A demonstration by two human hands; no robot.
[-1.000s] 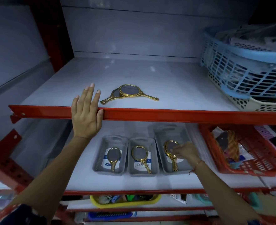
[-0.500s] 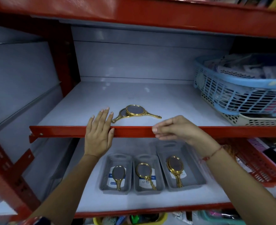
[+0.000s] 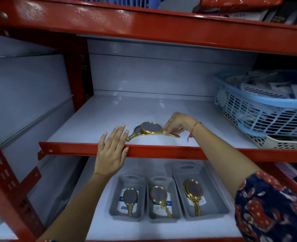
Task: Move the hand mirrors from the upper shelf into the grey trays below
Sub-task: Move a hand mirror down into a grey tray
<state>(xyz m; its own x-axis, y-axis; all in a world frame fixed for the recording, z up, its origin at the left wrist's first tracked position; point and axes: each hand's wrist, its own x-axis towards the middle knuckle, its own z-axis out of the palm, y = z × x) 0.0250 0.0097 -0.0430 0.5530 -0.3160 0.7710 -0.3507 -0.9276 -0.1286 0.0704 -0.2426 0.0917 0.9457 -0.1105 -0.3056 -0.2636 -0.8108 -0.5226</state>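
Gold top mirror [image 3: 150, 127] on the upper shelf [image 3: 161, 109], right hand [image 3: 176, 123] pinching its handle, left hand [image 3: 111, 149] flat, fingers spread, on the red edge [image 3: 161, 151].

A red-painted steel shelving frame [image 3: 161, 32] runs across the view, its glossy top beam bolted at the left end and its perforated upright [image 3: 2, 172] slanting down the left side. Pale grey panels [image 3: 153, 74] line the back and left wall of the bay. At the right sits a light blue plastic lattice basket [image 3: 259, 112], filled with packaged goods too jumbled to tell apart, and it rests on a cream perforated plastic basket [image 3: 284, 143] beneath it. On the top level, a red flat packet [image 3: 238, 2] and dark boxed items [image 3: 284, 13] lie at the right, and blue plastic bars [image 3: 126, 0] show at the edge.
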